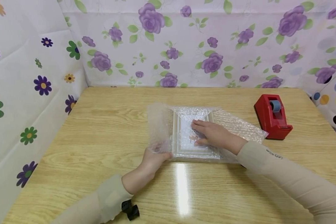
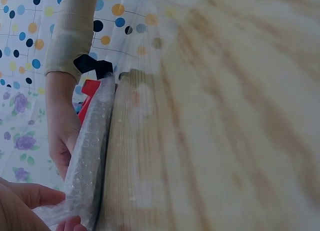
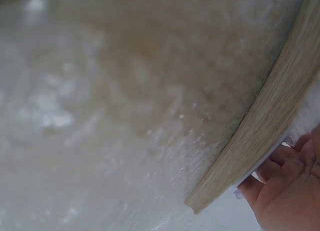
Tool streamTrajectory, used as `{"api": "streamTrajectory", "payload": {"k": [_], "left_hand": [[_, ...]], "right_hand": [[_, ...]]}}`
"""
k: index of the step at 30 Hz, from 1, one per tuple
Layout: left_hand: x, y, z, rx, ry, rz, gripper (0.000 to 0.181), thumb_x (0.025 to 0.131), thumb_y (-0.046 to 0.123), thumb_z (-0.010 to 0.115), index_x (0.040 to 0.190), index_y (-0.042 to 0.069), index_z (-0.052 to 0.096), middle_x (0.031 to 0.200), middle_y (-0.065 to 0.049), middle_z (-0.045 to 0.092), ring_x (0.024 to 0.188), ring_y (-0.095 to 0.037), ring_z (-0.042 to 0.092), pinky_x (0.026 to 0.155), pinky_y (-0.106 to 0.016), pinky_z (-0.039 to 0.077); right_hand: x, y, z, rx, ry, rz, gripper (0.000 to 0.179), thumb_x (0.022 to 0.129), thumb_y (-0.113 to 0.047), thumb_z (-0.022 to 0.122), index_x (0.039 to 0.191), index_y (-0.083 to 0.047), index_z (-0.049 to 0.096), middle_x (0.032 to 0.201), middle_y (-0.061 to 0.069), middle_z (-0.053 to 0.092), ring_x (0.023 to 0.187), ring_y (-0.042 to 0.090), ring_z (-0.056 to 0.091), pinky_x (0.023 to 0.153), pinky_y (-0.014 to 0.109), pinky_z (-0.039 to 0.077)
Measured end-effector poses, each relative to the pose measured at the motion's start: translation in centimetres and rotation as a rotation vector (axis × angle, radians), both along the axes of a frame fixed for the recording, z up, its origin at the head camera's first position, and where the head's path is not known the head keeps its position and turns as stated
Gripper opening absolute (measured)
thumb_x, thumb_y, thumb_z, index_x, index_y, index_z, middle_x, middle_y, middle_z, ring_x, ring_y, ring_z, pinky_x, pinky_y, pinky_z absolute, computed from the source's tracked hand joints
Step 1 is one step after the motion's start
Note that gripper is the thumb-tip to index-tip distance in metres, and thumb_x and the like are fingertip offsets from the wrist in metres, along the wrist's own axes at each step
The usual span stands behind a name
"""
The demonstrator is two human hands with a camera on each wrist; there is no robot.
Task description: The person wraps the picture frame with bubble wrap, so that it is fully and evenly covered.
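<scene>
A picture frame (image 1: 175,130) with a pale wooden border lies flat on the table, its upper and lower edges covered by folded bubble wrap (image 1: 159,124). My left hand (image 1: 156,158) is at the near left corner, pinching the wrap between thumb and fingers; the left wrist view shows the fingertips (image 2: 50,197) on either side of the wrapped edge. Across the middle of the picture, my right hand (image 1: 212,133) rests with extended fingers. In the right wrist view, the right hand (image 3: 290,186) lies over the frame's wooden side (image 3: 250,126), with bubble wrap spread below.
A red tape dispenser (image 1: 273,116) with a blue roll stands to the right, close to the pointed end of the loose wrap. Flowered cloth (image 1: 184,43) hangs behind the wooden table (image 1: 114,109), and patterned cloth lines both sides.
</scene>
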State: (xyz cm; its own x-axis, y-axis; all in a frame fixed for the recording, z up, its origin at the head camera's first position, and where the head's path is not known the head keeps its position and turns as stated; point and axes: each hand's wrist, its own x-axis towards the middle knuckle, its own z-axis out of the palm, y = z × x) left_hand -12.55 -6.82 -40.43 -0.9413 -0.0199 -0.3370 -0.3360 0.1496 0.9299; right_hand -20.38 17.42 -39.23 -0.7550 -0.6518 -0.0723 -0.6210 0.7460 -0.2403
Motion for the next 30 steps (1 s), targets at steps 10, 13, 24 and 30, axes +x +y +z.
{"api": "streamTrajectory", "payload": {"k": [10,13,24,30], "left_hand": [[-0.4,-0.3,0.2,-0.124,0.167,-0.119,0.063,0.070,-0.005,0.066,0.129,-0.014,0.048,0.129,-0.032,0.052,0.121,-0.043,0.049,0.103,-0.048,0.044],[-0.5,-0.4,0.3,-0.185,0.211,-0.156,0.057,0.069,-0.004,0.066,0.124,-0.014,0.053,0.124,-0.032,0.055,0.115,-0.041,0.054,0.097,-0.046,0.049],[-0.6,-0.6,0.9,-0.467,0.409,-0.299,0.028,0.066,-0.003,0.066,0.090,-0.015,0.059,0.090,-0.022,0.059,0.080,-0.032,0.059,0.069,-0.041,0.055],[-0.4,-0.2,1.4,-0.602,0.513,-0.405,0.018,0.071,-0.005,0.065,0.089,-0.004,0.062,0.081,-0.009,0.050,0.068,-0.017,0.047,0.057,-0.027,0.046]], "right_hand": [[0.1,-0.3,-0.2,-0.007,0.035,-0.009,0.075,0.085,-0.041,0.066,0.143,0.000,0.039,0.149,0.019,0.034,0.136,0.039,0.035,0.111,0.054,0.031],[0.2,-0.4,-0.4,-0.034,0.068,-0.022,0.074,0.083,-0.041,0.067,0.141,-0.001,0.043,0.147,0.025,0.036,0.134,0.043,0.036,0.110,0.056,0.030],[0.5,-0.4,-1.0,-0.082,0.109,-0.059,0.073,0.081,-0.044,0.069,0.139,-0.006,0.048,0.144,0.030,0.036,0.133,0.048,0.033,0.110,0.059,0.029],[0.4,-0.2,-0.9,-0.066,0.117,-0.068,0.075,0.080,-0.047,0.068,0.139,-0.006,0.047,0.144,0.028,0.038,0.134,0.045,0.034,0.112,0.058,0.026]]}}
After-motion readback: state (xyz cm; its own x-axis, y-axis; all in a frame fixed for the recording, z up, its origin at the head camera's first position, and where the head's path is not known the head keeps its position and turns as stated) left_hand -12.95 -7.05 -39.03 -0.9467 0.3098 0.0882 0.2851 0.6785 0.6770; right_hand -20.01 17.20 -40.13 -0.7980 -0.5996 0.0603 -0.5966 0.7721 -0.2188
